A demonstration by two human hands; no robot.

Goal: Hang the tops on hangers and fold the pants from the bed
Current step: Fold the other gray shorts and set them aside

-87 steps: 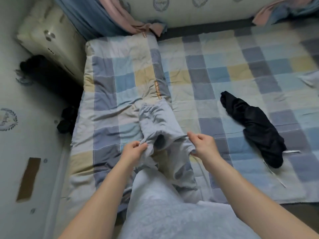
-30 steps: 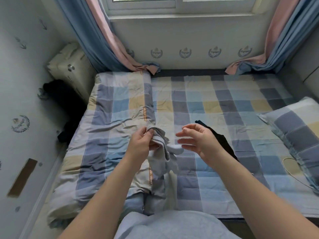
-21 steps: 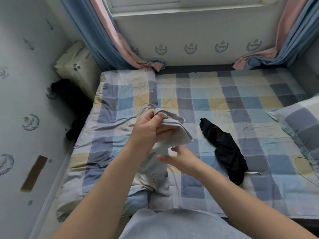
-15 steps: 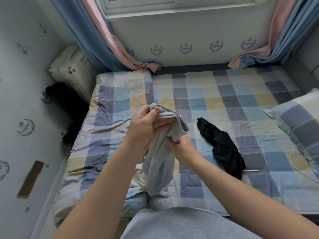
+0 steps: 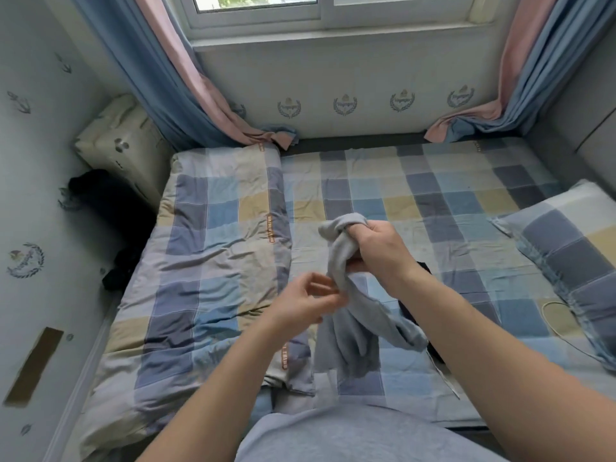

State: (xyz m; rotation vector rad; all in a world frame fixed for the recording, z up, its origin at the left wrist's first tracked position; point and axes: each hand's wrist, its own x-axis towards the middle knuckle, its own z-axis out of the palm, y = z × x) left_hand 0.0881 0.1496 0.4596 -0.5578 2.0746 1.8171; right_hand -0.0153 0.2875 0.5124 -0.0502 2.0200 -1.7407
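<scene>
My right hand (image 5: 376, 248) grips the bunched top of a pair of light grey pants (image 5: 353, 335) and holds them above the bed (image 5: 433, 201); the rest hangs down in loose folds. Lower down, my left hand (image 5: 306, 301) pinches the fabric's left edge with curled fingers. A black garment (image 5: 424, 267) lies on the checked sheet behind my right forearm, which hides most of it.
A folded checked quilt (image 5: 216, 245) covers the bed's left side and a matching pillow (image 5: 566, 255) lies at the right with a thin cable (image 5: 550, 311) beside it. A beige bag (image 5: 123, 141) and dark items (image 5: 100, 195) fill the gap by the left wall.
The top of the grey pants passed from my left hand to my right hand, which rose. My left hand dropped lower and took the hanging fabric. The pants came off the bed.
</scene>
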